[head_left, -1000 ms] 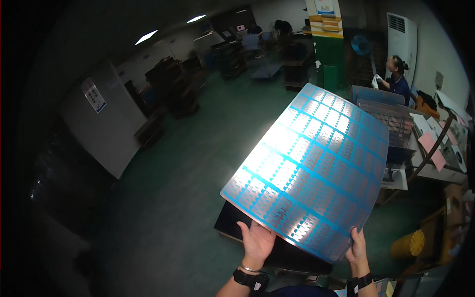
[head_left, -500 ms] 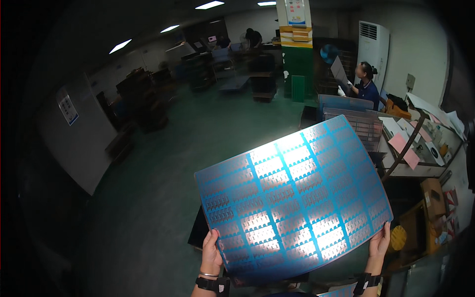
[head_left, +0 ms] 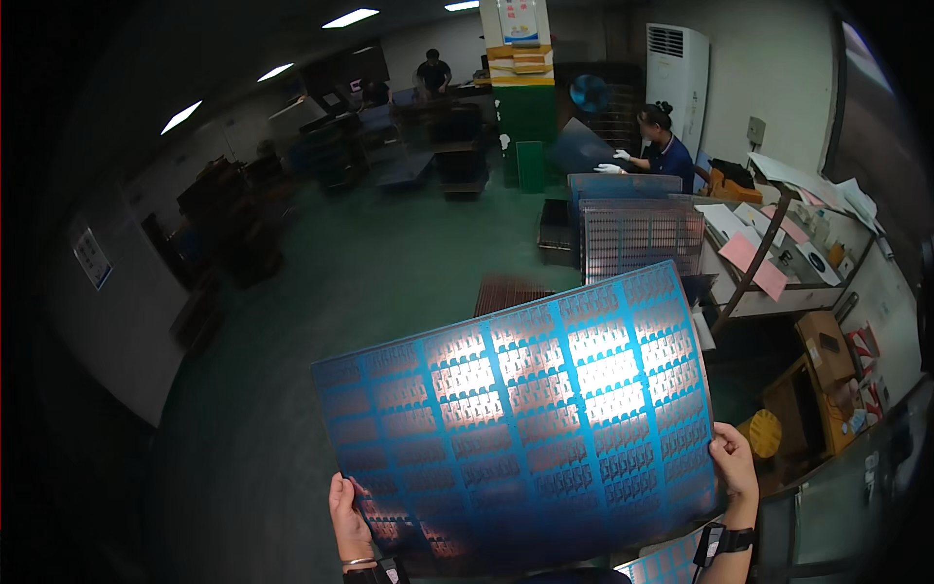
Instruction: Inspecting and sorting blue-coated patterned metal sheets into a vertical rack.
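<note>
A large circuit board panel (head_left: 516,438), blue with rows of shiny copper patterns, is held up in front of me. Bright glare covers its upper middle and right. My left hand (head_left: 350,518) is closed on its lower left edge, the fingers partly behind the sheet. On the right edge, low down, my right hand (head_left: 735,459) grips it between thumb and fingers. Part of another blue patterned panel (head_left: 671,562) shows beneath, beside my right wrist.
Panels stand in a rack (head_left: 642,238) beyond mine. Behind it a co-worker (head_left: 671,156) in white gloves handles a dark panel (head_left: 582,146). A desk with papers (head_left: 754,263) and a yellow round object (head_left: 765,433) are on the right. A green pillar (head_left: 525,122) stands farther back.
The surroundings have shifted left in view. My panel has moved left and changed its tilt, so the glare falls elsewhere on it. The co-worker's panel has tipped lower.
</note>
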Motion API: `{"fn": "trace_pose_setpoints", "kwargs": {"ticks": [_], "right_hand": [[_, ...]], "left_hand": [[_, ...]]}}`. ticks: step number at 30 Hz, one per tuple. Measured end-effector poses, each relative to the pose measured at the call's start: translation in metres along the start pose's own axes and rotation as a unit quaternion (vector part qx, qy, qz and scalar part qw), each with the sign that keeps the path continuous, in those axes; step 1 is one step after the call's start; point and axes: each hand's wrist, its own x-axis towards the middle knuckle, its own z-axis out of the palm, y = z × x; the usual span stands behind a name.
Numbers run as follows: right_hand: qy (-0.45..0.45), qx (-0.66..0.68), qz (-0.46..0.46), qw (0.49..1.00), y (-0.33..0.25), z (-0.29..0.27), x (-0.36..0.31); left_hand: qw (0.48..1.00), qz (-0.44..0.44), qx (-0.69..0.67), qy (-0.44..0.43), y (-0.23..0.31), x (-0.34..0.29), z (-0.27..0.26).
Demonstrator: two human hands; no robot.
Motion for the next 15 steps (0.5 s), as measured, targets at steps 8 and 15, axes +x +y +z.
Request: {"fn": "trace_pose_setpoints", "kwargs": {"ticks": [8,15], "right_hand": [[0.0,0.026,-0.001,1.0,-0.001,0.002,-0.003],[0.036,0.038,-0.036,0.998,0.009,0.0,-0.005]], "left_hand": [[0.996,0.022,-0.02,0.082,0.001,-0.003,0.004],[0.998,0.059,-0.026,-0.001,0.018,-0.004,0.004]]}}
